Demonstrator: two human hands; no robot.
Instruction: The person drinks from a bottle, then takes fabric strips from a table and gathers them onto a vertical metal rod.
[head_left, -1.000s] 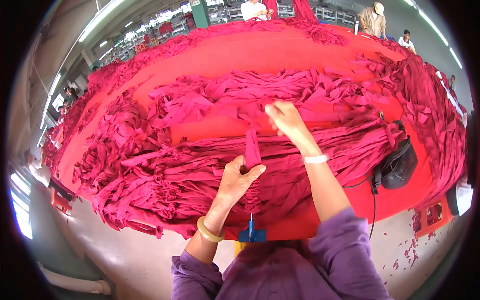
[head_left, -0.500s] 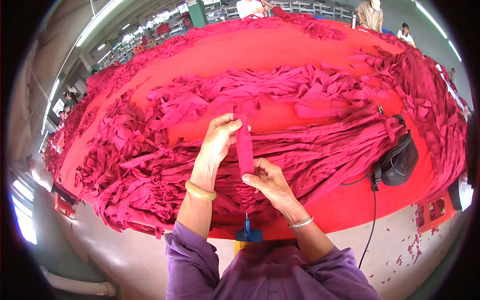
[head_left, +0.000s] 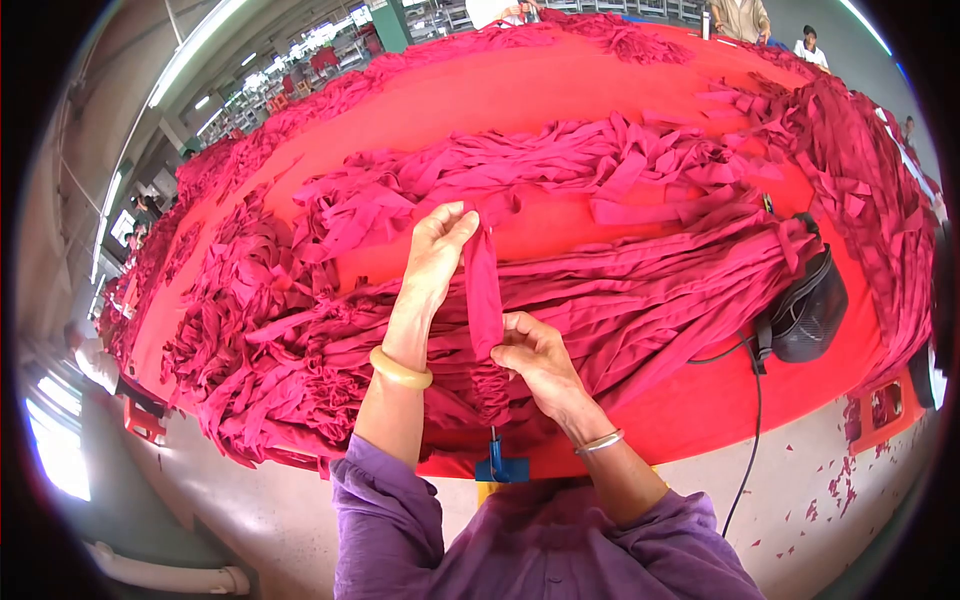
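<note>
A dark pink fabric tube point(head_left: 483, 290) stands upright in front of me, its lower part bunched into gathers on a thin metal rod point(head_left: 493, 433). The rod rises from a blue clamp point(head_left: 502, 469) at the table's near edge. At the tube's top, my left hand point(head_left: 436, 248) is closed in a pinch at its upper left edge. Lower down, my right hand point(head_left: 537, 358) pinches the tube between thumb and fingers just above the gathers. Behind both hands lies a thick bundle of long pink fabric strips point(head_left: 620, 290).
More strips are heaped at the left point(head_left: 240, 290), across the middle point(head_left: 560, 165) and along the right side point(head_left: 860, 200) of the red table point(head_left: 420, 110). A black mesh device point(head_left: 808, 310) with a cord sits at the right. Other people point(head_left: 740, 18) are at the far edge.
My left hand has moved slightly up, and the tube's top has turned and narrowed. My right hand stays near the gathers. The whole view has shifted a little.
</note>
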